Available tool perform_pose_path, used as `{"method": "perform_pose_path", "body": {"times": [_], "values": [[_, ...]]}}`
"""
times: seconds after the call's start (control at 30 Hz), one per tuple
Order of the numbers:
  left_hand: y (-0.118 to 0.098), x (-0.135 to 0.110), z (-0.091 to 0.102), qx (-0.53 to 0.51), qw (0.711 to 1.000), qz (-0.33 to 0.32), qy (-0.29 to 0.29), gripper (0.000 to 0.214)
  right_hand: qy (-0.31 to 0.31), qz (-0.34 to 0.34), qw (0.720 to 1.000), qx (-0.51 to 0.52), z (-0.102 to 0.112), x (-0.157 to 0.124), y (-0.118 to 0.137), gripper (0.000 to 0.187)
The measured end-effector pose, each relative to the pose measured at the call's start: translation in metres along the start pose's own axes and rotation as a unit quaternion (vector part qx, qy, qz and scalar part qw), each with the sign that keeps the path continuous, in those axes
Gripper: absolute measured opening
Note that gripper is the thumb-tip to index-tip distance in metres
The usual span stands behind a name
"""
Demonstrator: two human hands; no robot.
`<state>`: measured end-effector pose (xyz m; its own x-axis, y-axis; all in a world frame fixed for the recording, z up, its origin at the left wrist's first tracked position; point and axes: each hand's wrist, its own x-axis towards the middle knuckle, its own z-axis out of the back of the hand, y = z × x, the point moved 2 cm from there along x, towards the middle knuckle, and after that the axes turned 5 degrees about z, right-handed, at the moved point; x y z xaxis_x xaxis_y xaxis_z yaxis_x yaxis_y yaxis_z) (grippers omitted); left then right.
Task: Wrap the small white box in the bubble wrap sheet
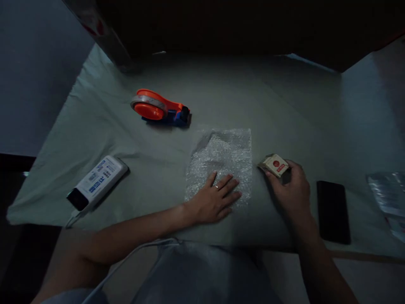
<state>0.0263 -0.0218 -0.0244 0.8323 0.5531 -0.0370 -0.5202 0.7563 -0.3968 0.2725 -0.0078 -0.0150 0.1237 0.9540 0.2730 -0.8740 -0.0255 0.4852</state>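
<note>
Here, left hand spread flat on crinkly bubble wrap (shiny, squarish), right hand gripping a small printed box

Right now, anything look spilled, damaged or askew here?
Nothing stands out as spilled or damaged. Only the cloth looks slightly untidy, creased beside the white device, while the bubble wrap lies spread under the left hand.

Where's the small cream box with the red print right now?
In the head view, the small cream box with red print is right of centre, in the right hand, just right of the clear bubble-wrap sheet.
</note>
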Motion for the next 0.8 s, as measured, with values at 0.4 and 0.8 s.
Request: {"method": "perform_pose_path", "body": {"times": [0.4,0.8], "values": [[-0.009,-0.011,-0.004,-0.007,0.999,-0.006,-0.034,0.042,0.0,0.049,0.998,0.039,0.006,0.002,0.019,0.049],[-0.006,-0.005,-0.006,-0.034,0.997,-0.063,-0.032,0.046,0.184,0.251,0.939,0.144,-0.049,0.007,0.093,0.048]]}}
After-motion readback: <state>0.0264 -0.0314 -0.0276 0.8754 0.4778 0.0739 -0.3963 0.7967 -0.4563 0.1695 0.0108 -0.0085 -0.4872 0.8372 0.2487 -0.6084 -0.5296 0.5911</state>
